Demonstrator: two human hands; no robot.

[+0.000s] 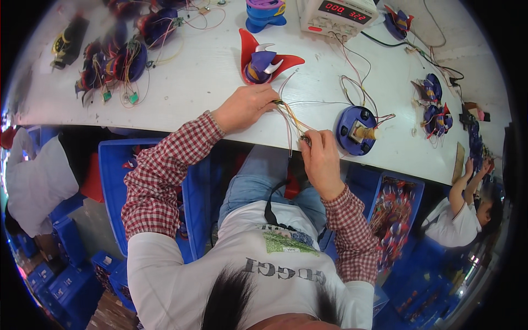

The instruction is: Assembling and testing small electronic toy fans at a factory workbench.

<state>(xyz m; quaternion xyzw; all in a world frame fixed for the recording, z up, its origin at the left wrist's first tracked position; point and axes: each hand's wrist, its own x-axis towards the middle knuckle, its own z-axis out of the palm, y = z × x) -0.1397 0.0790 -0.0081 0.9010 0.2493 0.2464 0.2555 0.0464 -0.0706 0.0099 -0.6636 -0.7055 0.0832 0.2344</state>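
Note:
My left hand [246, 108] pinches a small circuit board [279, 102] with thin wires coming off it, near the front of the white table [187, 88]. Lower and to the right, my right hand [322, 163] closes its thumb and fingers on a small dark part, mostly hidden by the fingertips. Yellow and orange wires [293, 117] run between the two hands, and loose red and white wires hang beside them. Right of these lies a round blue base [344, 122] with a light-coloured piece at its centre. Beyond my left hand stands a purple toy figure [263, 61] with red wings and white horns.
A white power supply [335, 22] with leads stands at the back, beside a blue and purple container [265, 14]. Wired toy parts [129, 60] crowd the left; more [437, 118] lie right. Blue bins [118, 192] flank my lap. One co-worker [456, 220] sits at right, another person [41, 170] at left.

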